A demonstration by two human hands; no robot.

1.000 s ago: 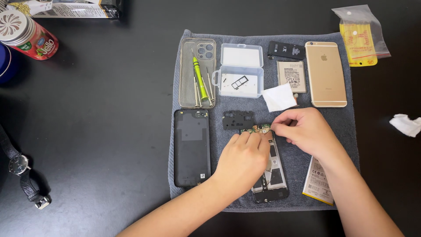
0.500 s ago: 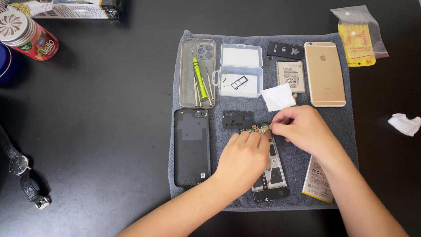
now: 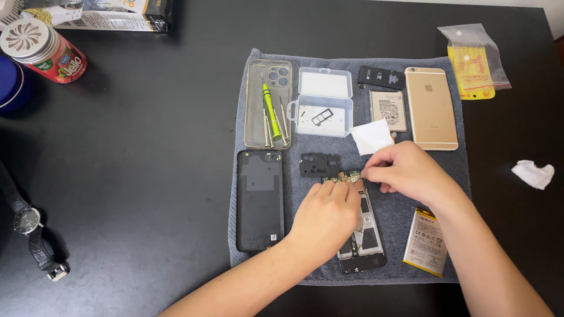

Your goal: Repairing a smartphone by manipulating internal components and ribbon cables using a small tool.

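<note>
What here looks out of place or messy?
Little does. A crumpled white tissue lies alone on the black table, off the grey towel holding the parts. Both hands, left and right, work at the opened phone.

A grey towel (image 3: 352, 58) covers part of the black table (image 3: 147, 176). On the towel's left lie a matt black phone back cover (image 3: 259, 199) and, farther off, a clear phone case (image 3: 269, 103) holding a lime-green screwdriver (image 3: 271, 111). The far right has a gold phone (image 3: 433, 107). Near right is a white battery (image 3: 425, 242) edged in yellow. The circuit board (image 3: 345, 175) is green. Far left stands a red can (image 3: 41, 50) with a silver swirl-patterned lid.
</note>
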